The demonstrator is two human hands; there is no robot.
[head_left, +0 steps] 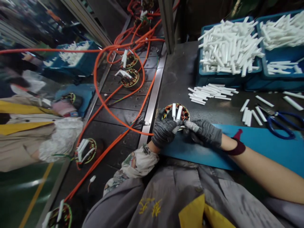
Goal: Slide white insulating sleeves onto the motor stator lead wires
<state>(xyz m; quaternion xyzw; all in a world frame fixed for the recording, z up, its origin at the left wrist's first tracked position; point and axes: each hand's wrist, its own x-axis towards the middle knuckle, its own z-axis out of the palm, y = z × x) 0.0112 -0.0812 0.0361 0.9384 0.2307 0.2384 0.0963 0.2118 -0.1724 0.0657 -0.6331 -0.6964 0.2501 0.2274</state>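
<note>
A round motor stator [168, 110] with coloured windings stands on the bench in front of me, with two white sleeves [179, 112] sticking up from it. My left hand [165, 131], in a grey striped glove, is closed at the stator's near left edge. My right hand [206, 131], gloved too, pinches at the near right edge, its fingertips almost meeting the left ones. What lies between the fingertips is too small and covered to make out. A blue mat [228, 139] lies under and beside my right wrist.
Blue bins [253, 71] of white sleeves stand at the back right, with loose sleeves [209, 92] before them. Blue-handled scissors [281, 125] lie right. Leftward, a conveyor [116, 109] carries more stators [130, 79] and orange cables [96, 74]. A co-worker's gloved hand [63, 107] works beyond it.
</note>
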